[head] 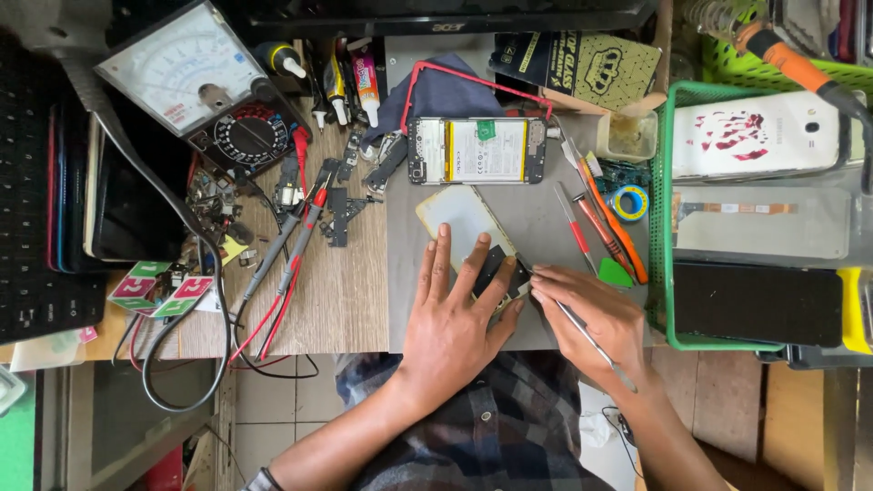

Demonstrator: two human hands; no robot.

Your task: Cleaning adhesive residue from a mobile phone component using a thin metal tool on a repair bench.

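Head view, looking down on a grey work mat point(536, 236), taken here as the landmark. Left hand point(452, 314) lies flat on the mat's near half, fingers spread and open, pressing down a pale phone back cover point(459, 216) and a small black part point(496, 265) lying on it; it grips nothing. Right hand point(587, 314) sits just beside it, at the mat's near right corner, fingers closed around a thin metal tool point(591, 344), its tip touching the black part. At the mat's far edge lies an opened phone point(476, 151) with its battery exposed. Along the mat's right edge lie red and orange screwdrivers point(600, 227). Left of the mat, on bare wood, rest an analog multimeter point(195, 77) and its probes point(291, 245). Right of the mat stands a green basket point(662, 218).
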